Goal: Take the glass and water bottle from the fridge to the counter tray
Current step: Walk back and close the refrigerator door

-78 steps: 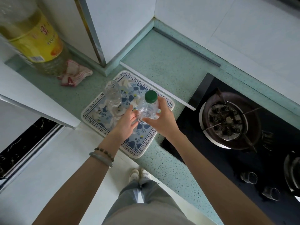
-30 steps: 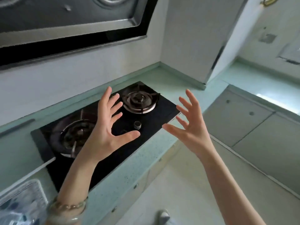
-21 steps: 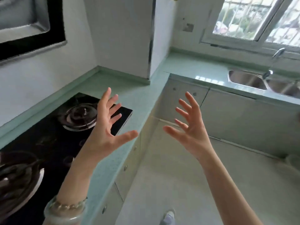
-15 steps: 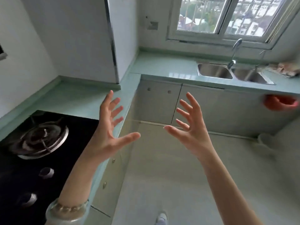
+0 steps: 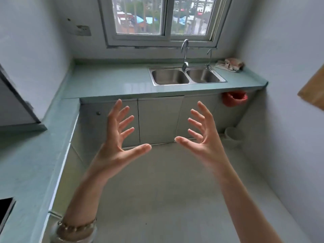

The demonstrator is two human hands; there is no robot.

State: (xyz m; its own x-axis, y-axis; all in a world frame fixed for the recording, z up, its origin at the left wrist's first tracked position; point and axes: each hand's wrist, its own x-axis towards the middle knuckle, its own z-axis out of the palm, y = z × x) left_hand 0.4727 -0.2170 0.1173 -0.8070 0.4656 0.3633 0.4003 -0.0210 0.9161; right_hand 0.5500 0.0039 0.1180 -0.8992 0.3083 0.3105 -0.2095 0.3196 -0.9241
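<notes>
My left hand is raised in mid-air in front of me, fingers spread, palm turned inward, holding nothing. My right hand mirrors it a little to the right, fingers spread and empty. A gap of open air lies between the two thumbs. The glass, the water bottle, the tray and the fridge are all out of view.
A green counter runs along the left and far wall. A double steel sink with a tap sits under the window. A cloth lies at the counter's right end, a red bag hangs below, and a white bucket stands on the floor.
The view has swung right, away from the tray, bottle and glass, past the stove to the sink wall. Both hands let go earlier and stay raised with fingers spread.
</notes>
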